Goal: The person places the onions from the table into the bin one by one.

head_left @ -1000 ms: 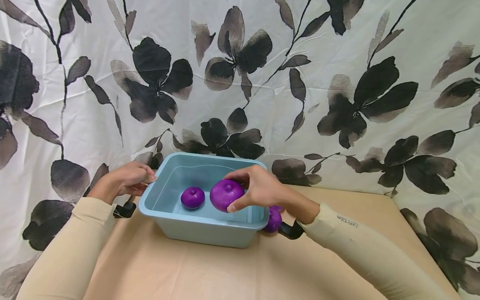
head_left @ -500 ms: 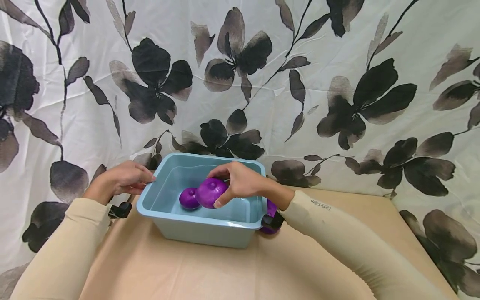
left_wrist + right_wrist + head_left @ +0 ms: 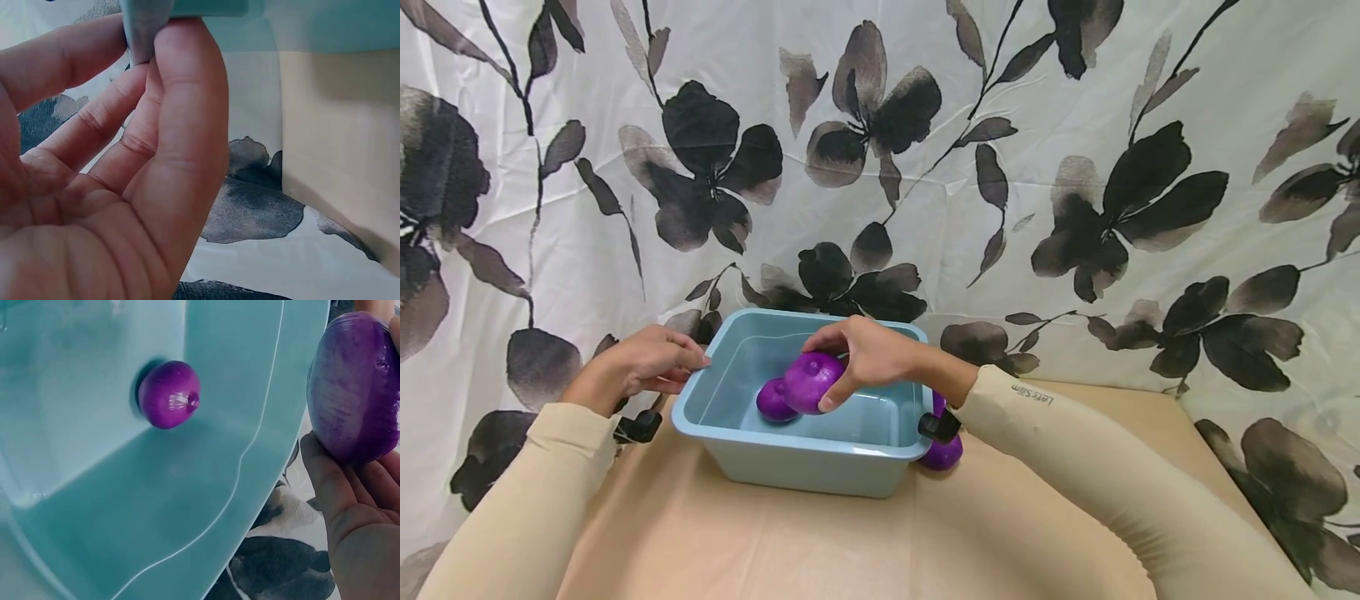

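Observation:
My left hand (image 3: 651,360) pinches the left rim of a light blue plastic tub (image 3: 808,467) between thumb and fingers; the left wrist view shows this thumb (image 3: 190,106) against the rim. My right hand (image 3: 880,354) grips a large, shiny purple onion (image 3: 811,385) over the tub's inside, thumb on the near side and fingers behind. A smaller purple onion (image 3: 772,403) sits on the tub floor, partly hidden behind the held one in the head view. In the right wrist view this smaller onion (image 3: 167,395) lies apart from the held onion (image 3: 353,390).
Beside the tub's right end lie more purple onions (image 3: 942,454), partly hidden by the rim and my right wrist strap (image 3: 940,427). A tan table (image 3: 1000,533) bears the tub. A white floral cloth (image 3: 955,250) hangs close behind.
My right hand has carried the large onion leftward over the tub, towards the smaller onion. My left hand has stayed on the rim.

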`<act>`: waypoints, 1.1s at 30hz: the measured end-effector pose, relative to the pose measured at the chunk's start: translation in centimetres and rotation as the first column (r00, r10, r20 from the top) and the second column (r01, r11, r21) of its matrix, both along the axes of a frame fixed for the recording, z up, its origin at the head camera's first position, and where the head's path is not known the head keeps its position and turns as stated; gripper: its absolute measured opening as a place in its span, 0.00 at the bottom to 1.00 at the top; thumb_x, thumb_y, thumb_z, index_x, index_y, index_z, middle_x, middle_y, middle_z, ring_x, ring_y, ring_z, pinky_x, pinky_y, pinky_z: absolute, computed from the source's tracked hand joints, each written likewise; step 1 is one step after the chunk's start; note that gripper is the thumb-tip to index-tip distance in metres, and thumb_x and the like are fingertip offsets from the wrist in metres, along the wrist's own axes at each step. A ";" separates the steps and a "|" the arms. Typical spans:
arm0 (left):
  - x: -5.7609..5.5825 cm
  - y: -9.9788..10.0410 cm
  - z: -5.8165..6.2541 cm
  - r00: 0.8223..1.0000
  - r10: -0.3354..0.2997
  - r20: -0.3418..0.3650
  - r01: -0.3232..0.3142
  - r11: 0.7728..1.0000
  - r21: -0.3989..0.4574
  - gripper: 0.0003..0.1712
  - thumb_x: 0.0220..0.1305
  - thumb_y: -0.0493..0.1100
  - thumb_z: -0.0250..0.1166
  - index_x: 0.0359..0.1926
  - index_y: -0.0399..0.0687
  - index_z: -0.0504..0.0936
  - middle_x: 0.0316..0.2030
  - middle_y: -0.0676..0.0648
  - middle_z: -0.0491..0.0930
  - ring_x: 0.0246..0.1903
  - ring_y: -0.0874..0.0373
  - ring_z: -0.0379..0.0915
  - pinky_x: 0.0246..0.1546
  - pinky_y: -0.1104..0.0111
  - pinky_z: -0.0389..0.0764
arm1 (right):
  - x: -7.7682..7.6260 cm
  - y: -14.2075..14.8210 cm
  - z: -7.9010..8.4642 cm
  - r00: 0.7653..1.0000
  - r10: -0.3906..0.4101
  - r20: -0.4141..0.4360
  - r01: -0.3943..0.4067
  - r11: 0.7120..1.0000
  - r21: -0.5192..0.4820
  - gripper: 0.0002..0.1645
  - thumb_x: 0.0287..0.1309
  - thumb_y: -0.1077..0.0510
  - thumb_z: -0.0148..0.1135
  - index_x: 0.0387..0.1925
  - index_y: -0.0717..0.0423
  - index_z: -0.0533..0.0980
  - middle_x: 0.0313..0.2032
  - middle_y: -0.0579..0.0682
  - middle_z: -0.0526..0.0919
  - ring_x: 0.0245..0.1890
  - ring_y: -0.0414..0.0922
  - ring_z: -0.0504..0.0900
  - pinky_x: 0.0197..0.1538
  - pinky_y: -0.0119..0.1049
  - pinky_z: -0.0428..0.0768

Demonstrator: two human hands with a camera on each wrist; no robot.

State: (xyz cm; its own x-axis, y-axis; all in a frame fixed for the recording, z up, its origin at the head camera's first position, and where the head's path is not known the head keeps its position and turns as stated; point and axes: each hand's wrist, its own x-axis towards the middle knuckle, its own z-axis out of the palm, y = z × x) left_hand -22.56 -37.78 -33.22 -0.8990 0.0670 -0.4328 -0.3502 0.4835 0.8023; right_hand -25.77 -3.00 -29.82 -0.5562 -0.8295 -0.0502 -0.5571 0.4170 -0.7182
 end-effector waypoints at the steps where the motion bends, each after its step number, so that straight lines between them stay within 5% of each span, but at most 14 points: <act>1: 0.0 0.0 0.0 1.000 0.000 -0.002 0.000 1.000 -0.001 0.07 0.71 0.41 0.65 0.44 0.43 0.86 0.32 0.54 0.83 0.33 0.63 0.82 0.37 0.68 0.87 | 0.0 -0.3 0.1 1.000 0.008 0.003 -0.008 1.000 0.002 0.43 0.42 0.51 0.87 0.62 0.53 0.79 0.55 0.46 0.88 0.54 0.40 0.84 0.56 0.32 0.83; 21: 0.3 0.2 -0.6 0.999 0.017 -0.029 -0.017 1.000 -0.002 0.08 0.70 0.43 0.66 0.43 0.42 0.85 0.36 0.51 0.82 0.35 0.60 0.84 0.39 0.65 0.89 | -1.8 -6.0 -3.1 0.996 0.039 0.077 -0.040 0.999 0.015 0.43 0.44 0.55 0.85 0.64 0.56 0.78 0.59 0.50 0.86 0.56 0.40 0.82 0.57 0.30 0.81; 33: 0.5 0.0 -0.7 0.999 0.029 -0.029 -0.029 1.000 -0.007 0.07 0.70 0.43 0.66 0.41 0.44 0.85 0.39 0.49 0.82 0.37 0.59 0.84 0.40 0.65 0.89 | -1.7 -8.6 -5.9 0.990 0.136 0.049 -0.143 0.970 0.198 0.41 0.45 0.58 0.85 0.62 0.56 0.79 0.57 0.51 0.87 0.53 0.40 0.82 0.54 0.28 0.82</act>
